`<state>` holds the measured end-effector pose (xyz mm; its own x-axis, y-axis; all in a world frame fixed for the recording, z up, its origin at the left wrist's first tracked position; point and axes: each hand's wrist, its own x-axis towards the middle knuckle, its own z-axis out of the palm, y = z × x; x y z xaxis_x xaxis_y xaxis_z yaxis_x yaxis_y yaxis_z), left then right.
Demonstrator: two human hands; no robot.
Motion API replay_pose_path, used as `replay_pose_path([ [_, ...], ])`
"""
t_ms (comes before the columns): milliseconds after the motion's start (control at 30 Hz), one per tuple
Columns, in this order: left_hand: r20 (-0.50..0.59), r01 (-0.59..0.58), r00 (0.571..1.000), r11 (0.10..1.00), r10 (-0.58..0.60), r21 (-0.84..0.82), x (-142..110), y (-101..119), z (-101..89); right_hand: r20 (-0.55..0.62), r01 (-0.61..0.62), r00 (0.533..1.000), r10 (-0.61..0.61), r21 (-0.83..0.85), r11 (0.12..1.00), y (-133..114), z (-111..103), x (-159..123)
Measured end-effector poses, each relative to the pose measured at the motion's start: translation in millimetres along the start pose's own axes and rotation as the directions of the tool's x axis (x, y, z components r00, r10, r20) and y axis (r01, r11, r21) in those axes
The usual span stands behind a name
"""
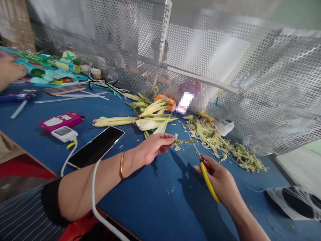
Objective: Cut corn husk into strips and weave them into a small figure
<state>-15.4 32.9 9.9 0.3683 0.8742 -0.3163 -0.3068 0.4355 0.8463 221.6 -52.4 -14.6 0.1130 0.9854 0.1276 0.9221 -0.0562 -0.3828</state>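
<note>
My left hand [156,147] pinches a small braided piece of corn husk [183,142] between thumb and fingers, above the blue table [160,207]. Loose strands stick out of the braid toward the right. In my right hand [222,179] is a pair of scissors [208,184] with yellow and red handles; the blades point up and away, close to the braid's strand end. Whether the blades touch the strand I cannot tell. Behind my left hand lies a heap of pale green corn husks [150,122]. Beyond the scissors spread shredded husk scraps [208,135].
A black phone [97,147], a pink box [61,121] and a white device [64,134] with a cable lie at left. A perforated metal screen [200,60] borders the back. Another person's hand [10,72] is at far left near coloured strips. A dark roll [293,202] sits right.
</note>
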Motion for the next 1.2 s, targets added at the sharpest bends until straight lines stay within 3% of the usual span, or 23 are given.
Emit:
replay_pose_path([
  [100,-0.007,-0.037,0.999,0.999,0.037,0.040,-0.6,-1.5,0.6,0.008,-0.010,1.000,0.010,-0.072,0.997,-2.4,1.2,-0.3],
  [233,-0.012,-0.145,0.989,0.973,0.149,0.180,-3.6,-2.3,2.8,0.032,-0.056,0.997,0.071,-0.343,0.938,-9.1,3.5,-1.4],
  [367,0.024,-0.260,0.962,0.893,0.270,0.366,-5.9,-3.4,4.7,0.092,0.110,0.993,-0.079,-0.422,0.900,-6.3,3.2,-3.6],
  [467,0.060,-0.311,0.946,0.843,0.317,0.439,-6.1,-4.7,4.9,0.028,0.185,0.983,-0.184,-0.271,0.945,-6.5,-1.7,-6.0],
  [600,0.123,-0.334,0.940,0.789,0.318,0.516,-5.1,-8.0,4.5,-0.221,0.166,0.966,-0.134,0.134,0.977,-18.2,-5.7,-8.9],
  [700,0.169,-0.334,0.942,0.769,0.289,0.544,-5.9,-10.8,5.9,-0.146,0.192,0.978,-0.147,0.370,0.909,-29.4,0.8,-11.2],
  [833,0.176,-0.266,0.963,0.817,0.203,0.512,-9.5,-12.6,9.2,0.016,0.143,0.985,-0.172,0.481,0.865,-38.7,13.6,-14.5],
  [1033,0.233,-0.172,0.970,0.884,0.074,0.435,-13.1,-20.7,13.7,-0.051,0.058,0.998,-0.036,0.570,0.819,-42.9,18.4,-16.8],
  [1200,0.229,-0.171,0.970,0.890,0.077,0.423,-15.5,-28.1,19.5,-0.008,0.137,0.987,-0.159,0.555,0.821,-48.7,16.2,-19.1],
])
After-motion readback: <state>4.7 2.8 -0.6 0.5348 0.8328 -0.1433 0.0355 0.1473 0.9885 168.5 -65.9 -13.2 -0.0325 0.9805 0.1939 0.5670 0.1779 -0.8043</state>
